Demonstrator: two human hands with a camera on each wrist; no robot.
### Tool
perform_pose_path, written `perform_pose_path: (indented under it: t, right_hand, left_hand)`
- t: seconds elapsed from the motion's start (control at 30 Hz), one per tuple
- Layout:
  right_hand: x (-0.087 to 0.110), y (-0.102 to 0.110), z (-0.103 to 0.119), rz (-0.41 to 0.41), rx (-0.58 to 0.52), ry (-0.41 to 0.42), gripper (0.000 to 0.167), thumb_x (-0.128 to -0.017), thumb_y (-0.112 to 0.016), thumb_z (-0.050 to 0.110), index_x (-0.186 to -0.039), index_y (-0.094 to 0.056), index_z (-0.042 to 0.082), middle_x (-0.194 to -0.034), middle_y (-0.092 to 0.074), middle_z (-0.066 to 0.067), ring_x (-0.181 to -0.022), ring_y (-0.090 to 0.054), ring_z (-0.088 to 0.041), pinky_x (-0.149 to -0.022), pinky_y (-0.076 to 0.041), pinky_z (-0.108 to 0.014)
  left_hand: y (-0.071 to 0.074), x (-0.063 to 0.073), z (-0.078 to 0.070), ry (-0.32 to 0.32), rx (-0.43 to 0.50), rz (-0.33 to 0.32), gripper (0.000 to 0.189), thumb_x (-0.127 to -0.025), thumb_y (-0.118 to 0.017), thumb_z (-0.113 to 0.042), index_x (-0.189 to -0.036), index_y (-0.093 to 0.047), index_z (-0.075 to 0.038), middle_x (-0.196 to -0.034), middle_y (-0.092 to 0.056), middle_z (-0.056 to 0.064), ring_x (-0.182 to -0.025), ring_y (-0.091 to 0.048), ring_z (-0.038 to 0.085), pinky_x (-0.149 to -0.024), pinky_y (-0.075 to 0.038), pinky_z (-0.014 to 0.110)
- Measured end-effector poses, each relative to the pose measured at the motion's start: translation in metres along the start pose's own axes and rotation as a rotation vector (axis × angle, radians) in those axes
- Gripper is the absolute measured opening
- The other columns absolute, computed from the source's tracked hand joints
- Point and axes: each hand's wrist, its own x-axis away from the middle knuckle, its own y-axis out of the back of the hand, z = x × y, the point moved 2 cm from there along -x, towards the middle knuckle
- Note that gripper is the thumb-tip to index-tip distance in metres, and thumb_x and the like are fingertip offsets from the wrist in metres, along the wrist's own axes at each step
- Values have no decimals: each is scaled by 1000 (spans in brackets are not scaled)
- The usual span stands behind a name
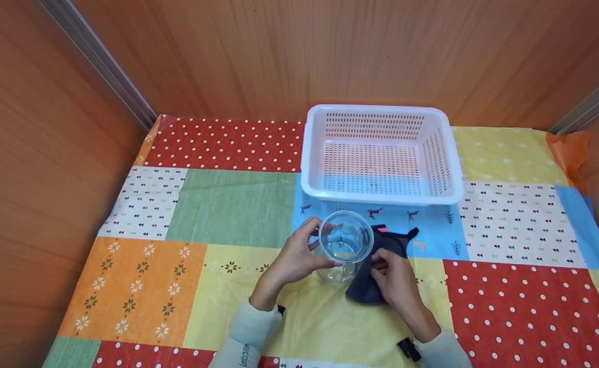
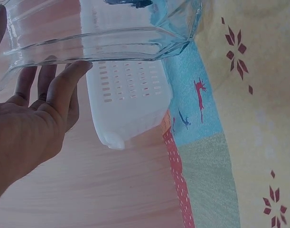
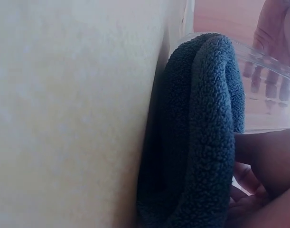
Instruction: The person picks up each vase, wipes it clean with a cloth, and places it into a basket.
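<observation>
Facing up, the round mouth of a clear jar (image 1: 346, 245) is seen in front of a white basket (image 1: 381, 198). The jar is gripped by the left hand (image 1: 298, 258), with the thumb on the near side and fingers bent round the far side, maybe so that tipping is stopped. Whether its bottom is touched by the table cover (image 1: 238, 209) cannot be told. Just right of the jar, a dark blue cloth (image 1: 364, 286) is pinched by the right hand (image 1: 396, 276), likely so that it is held close to the jar. The basket seems to be set back so that room is left for both hands.

The jar is smooth and shiny, but glass or plastic cannot be told. The cloth is thick, folded and fuzzy like a towel. The basket is box-shaped, with rounded corners, and is dotted with little slots. The cover is made of bright patches.
</observation>
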Motion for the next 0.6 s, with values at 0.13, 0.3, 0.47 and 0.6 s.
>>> perform_pose_path:
  t: [0.13, 0.3, 0.47, 0.6]
  right_hand:
    - [1, 0, -1, -11, -33, -7, 19, -84, -75, -15, -90, -71, 3, -91, -76, -11, -83, -74, -25, -76, -64, -46]
    - [3, 0, 1, -31, -72, -24, 17, -86, -76, -14, -92, -73, 2, -93, -76, -11, -84, -74, -25, -77, -64, -42]
    - [6, 2, 7, -58, -116, -19, 17, -87, -76, -13, -94, -74, 2, -94, -75, -11, -84, -73, -24, -77, -63, -35]
    - [7, 7, 16, -81, -137, -1, 16, -87, -76, -12, -95, -74, 1, -94, -75, -11, -83, -73, -23, -76, -62, -28]
  left_hand:
    - [0, 0, 0, 3, -4, -3, 56, -77, -93, -1, -121, -58, -4, -128, -58, 10, -128, -56, 32, -114, -47, 55]
    - [0, 0, 0, -1, -19, -8, 55, -77, -93, -1, -120, -58, -4, -127, -58, 9, -126, -57, 29, -113, -49, 53]
    - [0, 0, 0, -2, -20, -5, 55, -77, -93, -1, -121, -58, -5, -127, -58, 9, -128, -57, 29, -113, -49, 53]
    - [1, 0, -1, -2, -18, -4, 56, -77, -93, -3, -122, -59, -5, -129, -58, 10, -129, -56, 34, -113, -48, 56]
